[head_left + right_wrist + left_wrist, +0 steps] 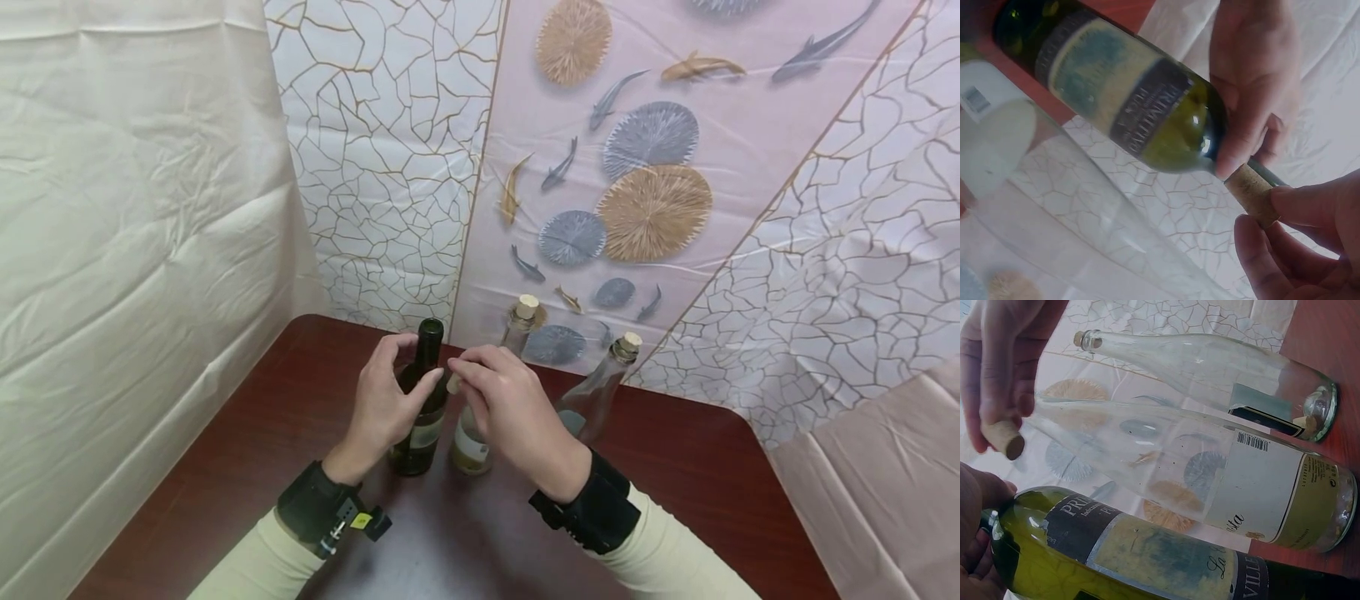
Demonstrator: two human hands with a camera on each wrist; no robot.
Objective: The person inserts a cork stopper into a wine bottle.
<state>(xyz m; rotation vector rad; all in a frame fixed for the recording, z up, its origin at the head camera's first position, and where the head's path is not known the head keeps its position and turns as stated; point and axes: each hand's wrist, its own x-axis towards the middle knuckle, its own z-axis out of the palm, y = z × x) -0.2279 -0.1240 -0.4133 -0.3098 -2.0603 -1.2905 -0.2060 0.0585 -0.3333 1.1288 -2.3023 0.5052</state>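
Note:
A green wine bottle (425,433) stands upright on the table, its mouth uncorked. My left hand (386,408) holds it around the shoulder and lower neck, thumb on the near side. To the right, my right hand (513,408) pinches a loose cork (1254,194) between thumb and fingers. In the head view this cork is held beside the green bottle's neck, below its mouth. Just behind the right hand stands a clear bottle (1266,487) with a white and gold label, a cork in its top.
Farther right, another clear bottle (600,400) with a cork in its mouth leans in the view. All the bottles stand on a dark red wooden table (690,450). A patterned cloth (390,167) hangs behind, and a pale cloth (150,208) hangs at the left.

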